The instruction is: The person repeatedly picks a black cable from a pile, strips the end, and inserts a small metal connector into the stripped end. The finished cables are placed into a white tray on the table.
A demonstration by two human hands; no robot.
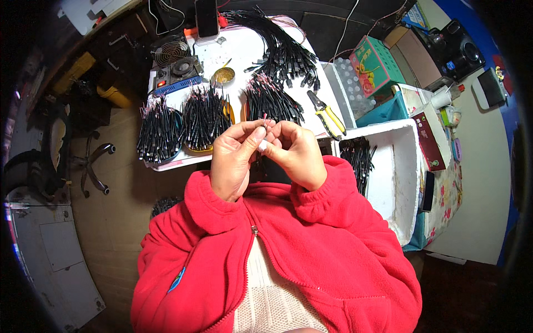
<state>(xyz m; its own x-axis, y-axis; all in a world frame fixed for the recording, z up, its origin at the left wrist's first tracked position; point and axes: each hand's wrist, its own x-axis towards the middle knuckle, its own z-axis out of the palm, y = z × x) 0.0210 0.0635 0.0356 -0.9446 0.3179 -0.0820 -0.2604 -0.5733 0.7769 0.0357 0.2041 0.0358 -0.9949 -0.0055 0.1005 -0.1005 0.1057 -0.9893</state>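
My left hand and my right hand meet in front of my chest at the table's near edge. Fingers and thumbs of both pinch the end of a thin black cable; its small pinkish wire tip pokes up between them. Most of the cable is hidden by the hands. Just beyond lies a bundle of black cables with stripped, reddish ends. Two more upright bundles, the left one and the middle one, stand to the left. Yellow-handled wire pliers rest right of my hands.
On the white table are a small bowl of amber material, a blue device with fans, a phone and a far pile of cables. A white foam box holding cables stands right. A pink-green carton sits behind.
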